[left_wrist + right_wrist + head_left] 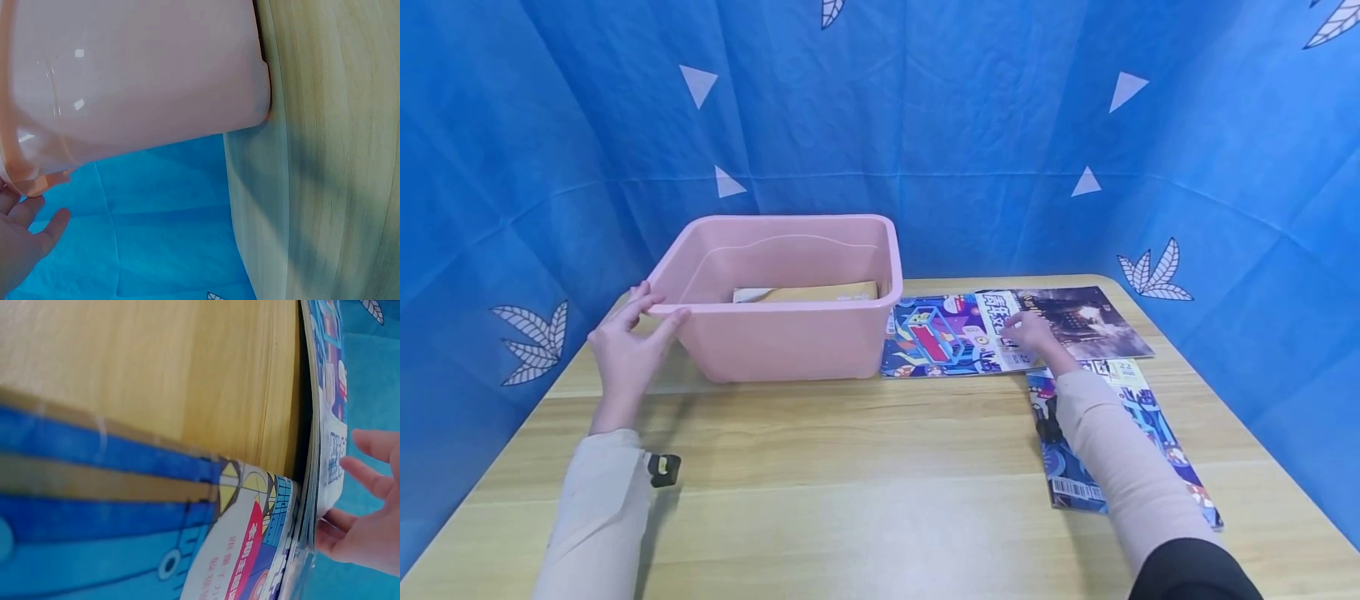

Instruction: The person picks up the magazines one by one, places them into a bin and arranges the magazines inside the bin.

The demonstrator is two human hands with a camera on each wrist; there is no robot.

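A pink plastic bin [790,342] stands on the wooden table [850,467], with a flat tan item [820,292] lying inside it. My left hand [625,342] touches the bin's near left corner rim with fairly straight fingers; the left wrist view shows the fingers [25,231] just under the rim of the bin [137,75]. To the right of the bin lies a blue and purple magazine [936,337], overlapped by a dark-covered magazine [1086,321]. My right hand [1030,332] rests where they overlap. In the right wrist view, its spread fingers [369,478] are at a magazine edge [328,412].
A third magazine [1157,433] lies nearer me on the right, partly under my right forearm. Blue cloth walls [925,125] close in the table at the back and on both sides. A small black clip [664,469] sits at my left sleeve.
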